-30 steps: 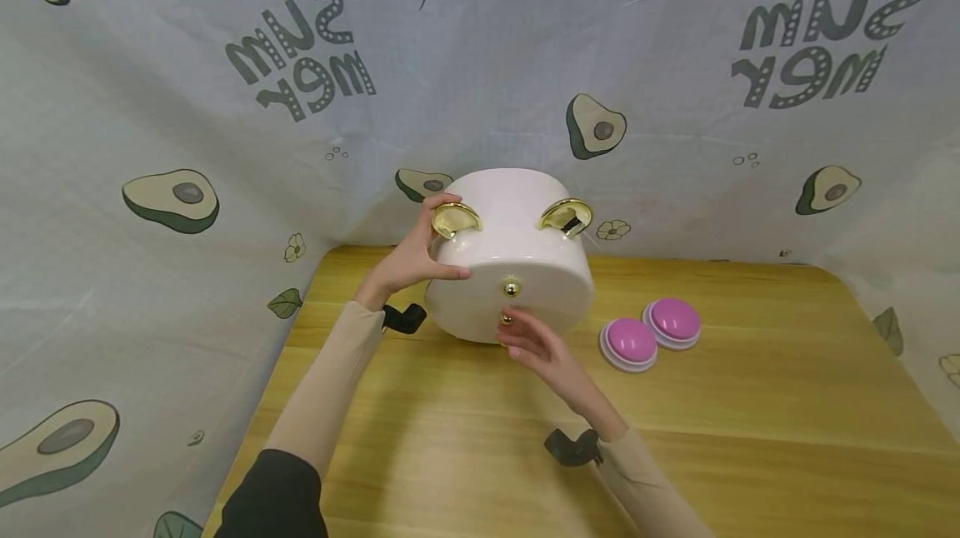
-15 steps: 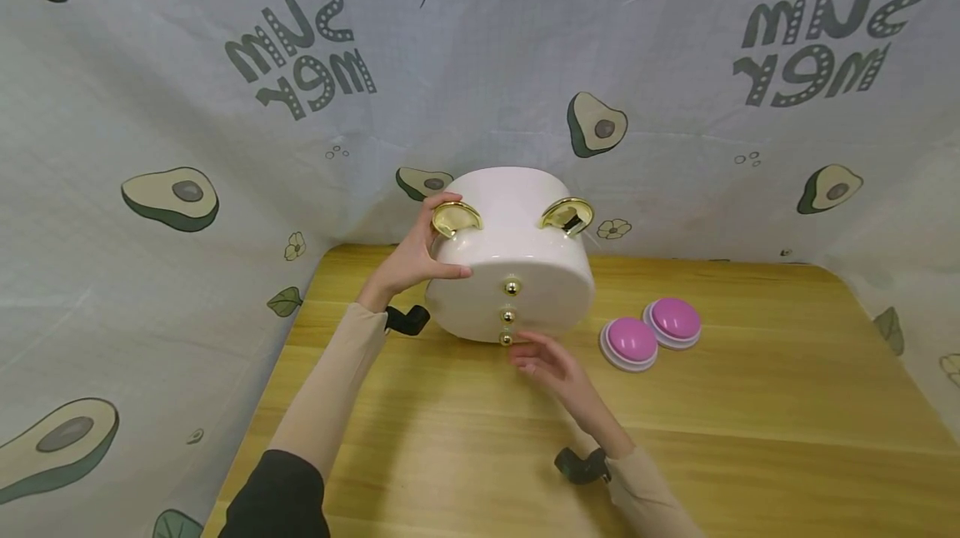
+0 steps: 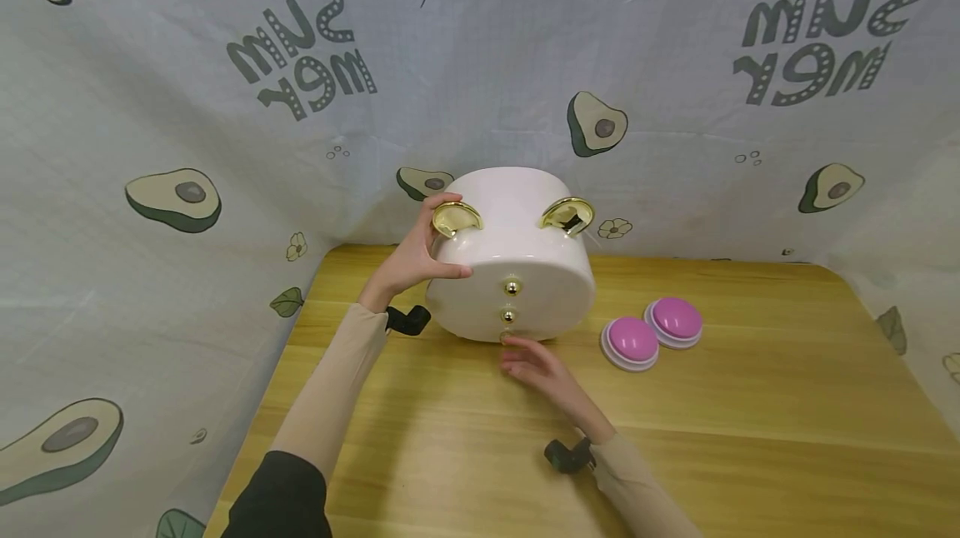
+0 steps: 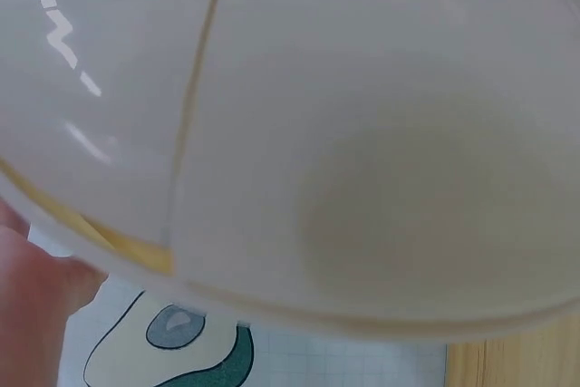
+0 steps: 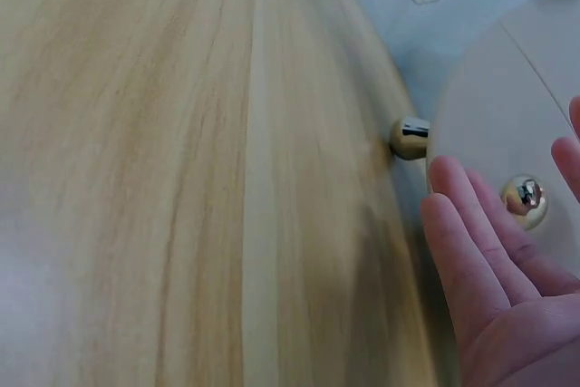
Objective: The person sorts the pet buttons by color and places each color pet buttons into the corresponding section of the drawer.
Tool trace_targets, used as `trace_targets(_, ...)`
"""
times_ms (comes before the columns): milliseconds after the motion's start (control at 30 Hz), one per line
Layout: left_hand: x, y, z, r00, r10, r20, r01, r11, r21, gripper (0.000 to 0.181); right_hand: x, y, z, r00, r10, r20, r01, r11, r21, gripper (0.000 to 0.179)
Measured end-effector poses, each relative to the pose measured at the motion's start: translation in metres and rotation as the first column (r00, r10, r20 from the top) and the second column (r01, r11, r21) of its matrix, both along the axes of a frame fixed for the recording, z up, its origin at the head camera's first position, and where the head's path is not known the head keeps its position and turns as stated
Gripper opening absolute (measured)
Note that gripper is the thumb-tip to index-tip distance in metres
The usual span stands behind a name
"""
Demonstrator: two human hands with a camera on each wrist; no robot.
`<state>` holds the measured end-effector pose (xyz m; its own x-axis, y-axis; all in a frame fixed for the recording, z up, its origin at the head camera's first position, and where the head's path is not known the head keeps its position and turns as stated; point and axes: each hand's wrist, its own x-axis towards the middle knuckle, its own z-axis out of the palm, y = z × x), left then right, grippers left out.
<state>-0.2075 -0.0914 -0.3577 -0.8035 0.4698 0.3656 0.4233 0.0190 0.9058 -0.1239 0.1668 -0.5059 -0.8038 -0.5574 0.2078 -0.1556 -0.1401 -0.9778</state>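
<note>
A glossy white rounded box (image 3: 517, 242) with two gold ear-shaped pieces on top stands at the back of the table. Down its front run gold knobs; the upper knob (image 3: 512, 287) and middle knob (image 3: 508, 316) show, the lowest partly hidden by my fingers. My left hand (image 3: 416, 255) grips the box's left side, thumb along the front edge, fingers by the left gold ear (image 3: 456, 220). Just at the lowest knob are the fingertips of my right hand (image 3: 543, 371), its fingers fairly straight. In the right wrist view, these fingers overlap the white front beside a gold knob (image 5: 525, 201).
Two pink push buttons (image 3: 632, 340) on white bases sit on the wooden table (image 3: 765, 388), to the right of the box. Behind the table hangs a pale cloth (image 3: 480, 88) printed with avocados and lettering.
My right hand drew down and right from the middle knob, uncovering the lower knobs, then moved back left over the lowest one. The left hand and the box stay put.
</note>
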Motion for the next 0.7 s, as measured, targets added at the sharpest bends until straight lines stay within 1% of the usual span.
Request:
trace_targets(67,-0.005,-0.001,-0.006,1.000,0.002,0.001,-0.002,1.000,0.002,0.100,-0.002,-0.001,-0.001,1.000,0.009,0.009,-0.009,1.000,0.000,0.045)
trace_targets(133,-0.005,-0.001,-0.008,1.000,0.004,-0.003,-0.004,1.000,0.005,0.100,-0.003,-0.003,-0.001,1.000,0.010,0.023,-0.010,1.000,0.004,0.044)
trace_targets(233,-0.005,-0.001,-0.008,1.000,0.004,-0.009,-0.004,1.000,0.010,0.100,-0.006,-0.004,-0.002,0.999,0.007,0.041,-0.007,1.000,0.008,0.043)
trace_targets(333,-0.005,-0.001,-0.007,1.000,0.006,-0.016,-0.006,1.000,0.012,0.099,-0.008,-0.005,-0.003,0.999,0.005,0.041,-0.005,1.000,0.006,0.043)
trace_targets(500,-0.004,-0.002,-0.006,1.000,0.006,-0.025,-0.005,1.000,0.008,0.097,-0.011,-0.007,-0.003,1.000,0.003,0.016,-0.003,1.000,-0.013,0.043)
trace_targets(700,-0.004,-0.002,-0.006,1.000,0.010,-0.017,-0.010,1.000,0.000,0.097,-0.012,-0.009,-0.004,1.000,-0.026,0.003,0.026,0.999,-0.030,0.040)
